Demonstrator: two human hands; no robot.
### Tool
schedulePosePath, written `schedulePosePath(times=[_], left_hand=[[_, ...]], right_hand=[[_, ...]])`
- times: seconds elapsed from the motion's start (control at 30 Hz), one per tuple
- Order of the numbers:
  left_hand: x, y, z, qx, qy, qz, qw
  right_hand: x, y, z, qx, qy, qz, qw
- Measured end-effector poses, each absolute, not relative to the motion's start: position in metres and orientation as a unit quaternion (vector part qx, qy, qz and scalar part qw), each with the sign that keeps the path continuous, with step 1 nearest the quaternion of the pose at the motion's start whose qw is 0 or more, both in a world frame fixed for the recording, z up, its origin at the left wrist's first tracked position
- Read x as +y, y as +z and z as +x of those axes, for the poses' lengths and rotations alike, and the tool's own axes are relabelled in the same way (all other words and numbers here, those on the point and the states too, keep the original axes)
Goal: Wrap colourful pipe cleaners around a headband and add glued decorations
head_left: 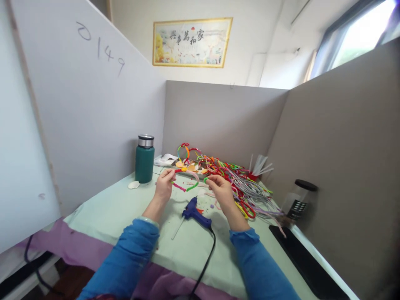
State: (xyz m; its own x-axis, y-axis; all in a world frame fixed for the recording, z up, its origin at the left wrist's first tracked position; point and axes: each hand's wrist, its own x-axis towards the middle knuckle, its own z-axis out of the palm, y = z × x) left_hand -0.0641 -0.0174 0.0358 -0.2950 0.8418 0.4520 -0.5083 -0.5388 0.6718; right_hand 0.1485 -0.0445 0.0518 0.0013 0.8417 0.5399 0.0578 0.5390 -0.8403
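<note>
My left hand pinches the left side of a multicoloured pipe-cleaner ring, which has red, yellow, pink, green and magenta stretches. To the right of the ring, my right hand is closed on a small curled green pipe cleaner. A narrow gap separates the green piece from the ring. Below and between my hands, a blue hot glue gun lies on the table, its black cord running toward me.
A heap of pipe cleaners spreads across the right and back. Behind my hands sits a tray with small round pieces. A green bottle stands left, a clear jar right. White sticks stand at the back right. Partitions enclose the table.
</note>
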Motion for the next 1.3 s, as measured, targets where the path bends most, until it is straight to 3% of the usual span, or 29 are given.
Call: schedulePosePath(times=[0.17,0.83,1.3], left_hand=[[-0.019,0.033,-0.060,0.218,0.742,0.442,0.454],[-0.020,0.033,-0.056,0.203,0.731,0.452,0.469],[-0.024,0.034,-0.053,0.195,0.733,0.451,0.471]], right_hand=[[-0.050,0.057,0.135,-0.606,0.350,-0.318,0.639],[-0.051,0.057,0.126,-0.633,0.384,-0.347,0.576],[-0.039,0.049,0.124,-0.613,0.432,-0.285,0.596]])
